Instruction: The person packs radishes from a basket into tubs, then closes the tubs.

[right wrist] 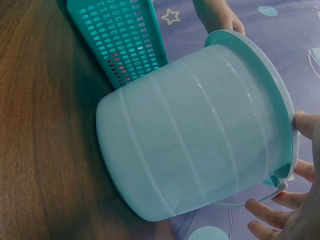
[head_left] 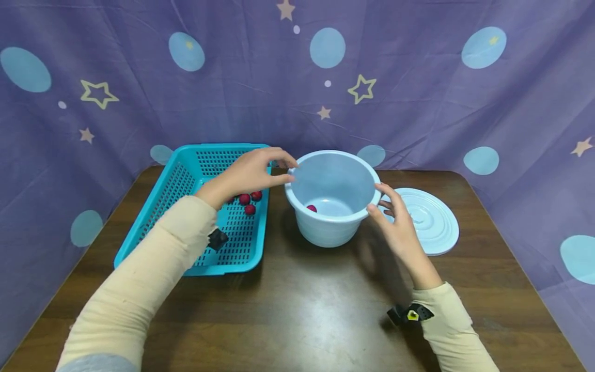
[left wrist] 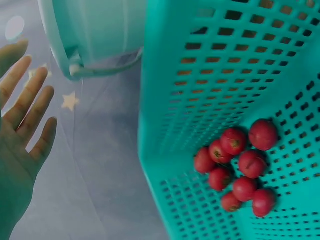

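- Purple cloth [head_left: 255,77] with stars and dots hung behind your brown wooden table [head_left: 302,310].
- Your left hand [head_left: 251,171] was at the bucket's left rim, fingers extended, not clenched; whether the fingertips pressed on it, you could not tell.
- Your right hand [head_left: 402,225] was spread at the opposite rim, the thumb touching the edge and the fingers loose near the handle [right wrist: 283,186], with no tight grasp.
- Between them the pale blue bucket [head_left: 327,232] stood upright on the wood, a single red fruit [head_left: 311,208] on its floor.
- Steadying it well seemed to call for light, even pressure from both sides, your fingers clear of the handle, since a one-sided push could tip it.
- Just left of the bucket sat the teal basket [head_left: 232,269], its other red fruits [left wrist: 244,189] clustered inside; your left forearm reached over it, so a raised elbow seemed wise.
- Right of the bucket, behind your right hand, lay the round lid [head_left: 429,225].
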Available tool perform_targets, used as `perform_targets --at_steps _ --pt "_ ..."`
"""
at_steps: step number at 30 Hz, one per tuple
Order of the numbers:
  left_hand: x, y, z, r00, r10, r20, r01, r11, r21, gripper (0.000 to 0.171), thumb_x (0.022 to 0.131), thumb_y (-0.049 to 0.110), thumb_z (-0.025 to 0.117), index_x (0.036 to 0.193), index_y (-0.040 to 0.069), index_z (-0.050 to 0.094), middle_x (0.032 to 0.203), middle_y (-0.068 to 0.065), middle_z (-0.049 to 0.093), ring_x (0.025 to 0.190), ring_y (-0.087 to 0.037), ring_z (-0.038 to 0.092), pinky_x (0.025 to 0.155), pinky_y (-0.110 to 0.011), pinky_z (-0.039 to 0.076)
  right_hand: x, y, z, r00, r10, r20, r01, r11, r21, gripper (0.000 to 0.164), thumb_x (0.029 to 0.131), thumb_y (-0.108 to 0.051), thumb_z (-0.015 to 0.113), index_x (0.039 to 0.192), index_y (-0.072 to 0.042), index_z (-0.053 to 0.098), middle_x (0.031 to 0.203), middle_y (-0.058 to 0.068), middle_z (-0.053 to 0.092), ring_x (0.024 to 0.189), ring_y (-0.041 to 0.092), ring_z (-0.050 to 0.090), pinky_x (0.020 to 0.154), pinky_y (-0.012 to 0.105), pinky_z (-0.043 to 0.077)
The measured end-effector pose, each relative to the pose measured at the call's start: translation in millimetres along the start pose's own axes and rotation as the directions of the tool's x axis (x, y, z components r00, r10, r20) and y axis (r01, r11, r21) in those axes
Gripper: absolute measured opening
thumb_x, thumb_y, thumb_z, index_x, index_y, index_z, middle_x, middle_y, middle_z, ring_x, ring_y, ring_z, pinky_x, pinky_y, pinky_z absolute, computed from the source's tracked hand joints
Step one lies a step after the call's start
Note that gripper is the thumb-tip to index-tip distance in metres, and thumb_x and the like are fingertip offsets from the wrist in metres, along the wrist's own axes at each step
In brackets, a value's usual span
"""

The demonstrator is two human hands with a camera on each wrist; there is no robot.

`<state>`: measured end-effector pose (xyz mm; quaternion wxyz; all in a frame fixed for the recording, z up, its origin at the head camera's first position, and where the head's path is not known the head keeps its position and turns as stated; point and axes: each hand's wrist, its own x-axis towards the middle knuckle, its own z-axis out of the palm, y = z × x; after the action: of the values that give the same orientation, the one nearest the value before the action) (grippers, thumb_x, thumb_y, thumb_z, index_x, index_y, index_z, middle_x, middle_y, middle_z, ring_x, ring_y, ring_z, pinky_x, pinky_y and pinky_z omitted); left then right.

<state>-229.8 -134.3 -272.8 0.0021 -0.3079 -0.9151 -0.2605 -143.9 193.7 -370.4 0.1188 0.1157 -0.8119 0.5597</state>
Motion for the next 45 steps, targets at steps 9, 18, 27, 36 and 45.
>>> perform_targets --at_steps 9,18,27,36,45 --pt "-14.5 -47.7 -8.1 0.985 -0.161 -0.061 0.15 0.976 -0.156 0.031 0.094 0.038 0.068 0.12 0.02 0.068 0.118 0.003 0.064 0.104 -0.017 0.056 0.09 -0.044 0.047 3.5 -2.0 3.3 1.0 -0.014 0.002 0.014 1.0 0.009 0.053 0.1 -0.021 0.059 0.149 -0.012 0.041 0.158 0.013 0.029 0.128 0.035 0.049 0.104 0.052 0.034" --pt "-21.8 -75.7 -2.6 0.968 -0.248 0.042 0.251 0.961 -0.115 0.029 0.094 0.031 0.069 0.12 0.016 0.069 0.115 -0.003 0.066 0.107 -0.023 0.057 0.094 -0.047 0.046 -0.8 -6.0 3.9 1.0 0.004 -0.003 -0.004 1.0 0.013 0.053 0.1 -0.02 0.059 0.149 -0.012 0.04 0.16 0.011 0.027 0.128 0.034 0.049 0.103 0.05 0.034" --pt "-26.2 -91.2 8.5 0.963 -0.247 0.105 0.253 0.966 -0.049 0.024 0.093 0.026 0.07 0.113 0.013 0.071 0.112 -0.006 0.068 0.102 -0.026 0.058 0.091 -0.046 0.045 0.6 -5.8 0.7 1.0 -0.008 -0.013 0.008 1.0 -0.007 0.052 0.1 -0.02 0.059 0.149 -0.012 0.041 0.159 0.012 0.029 0.127 0.034 0.05 0.103 0.049 0.035" --pt "-36.0 -110.1 24.9 0.941 -0.255 0.223 0.255 0.966 0.028 0.028 0.086 0.02 0.077 0.112 0.011 0.072 0.103 -0.005 0.069 0.09 -0.023 0.061 0.082 -0.042 0.049 -4.1 -3.6 -0.4 1.0 0.01 0.001 -0.01 1.0 -0.02 0.053 0.1 -0.019 0.059 0.149 -0.012 0.04 0.158 0.013 0.03 0.127 0.034 0.049 0.103 0.049 0.034" --pt "-38.1 -120.8 32.7 0.923 -0.261 0.281 0.234 0.964 0.125 0.034 0.081 0.016 0.083 0.114 0.01 0.074 0.101 -0.002 0.072 0.086 -0.016 0.063 0.082 -0.042 0.053 -2.4 -1.2 2.0 1.0 -0.009 -0.003 0.009 1.0 -0.02 0.052 0.1 -0.017 0.058 0.149 -0.012 0.041 0.157 0.013 0.031 0.127 0.035 0.05 0.103 0.049 0.035"
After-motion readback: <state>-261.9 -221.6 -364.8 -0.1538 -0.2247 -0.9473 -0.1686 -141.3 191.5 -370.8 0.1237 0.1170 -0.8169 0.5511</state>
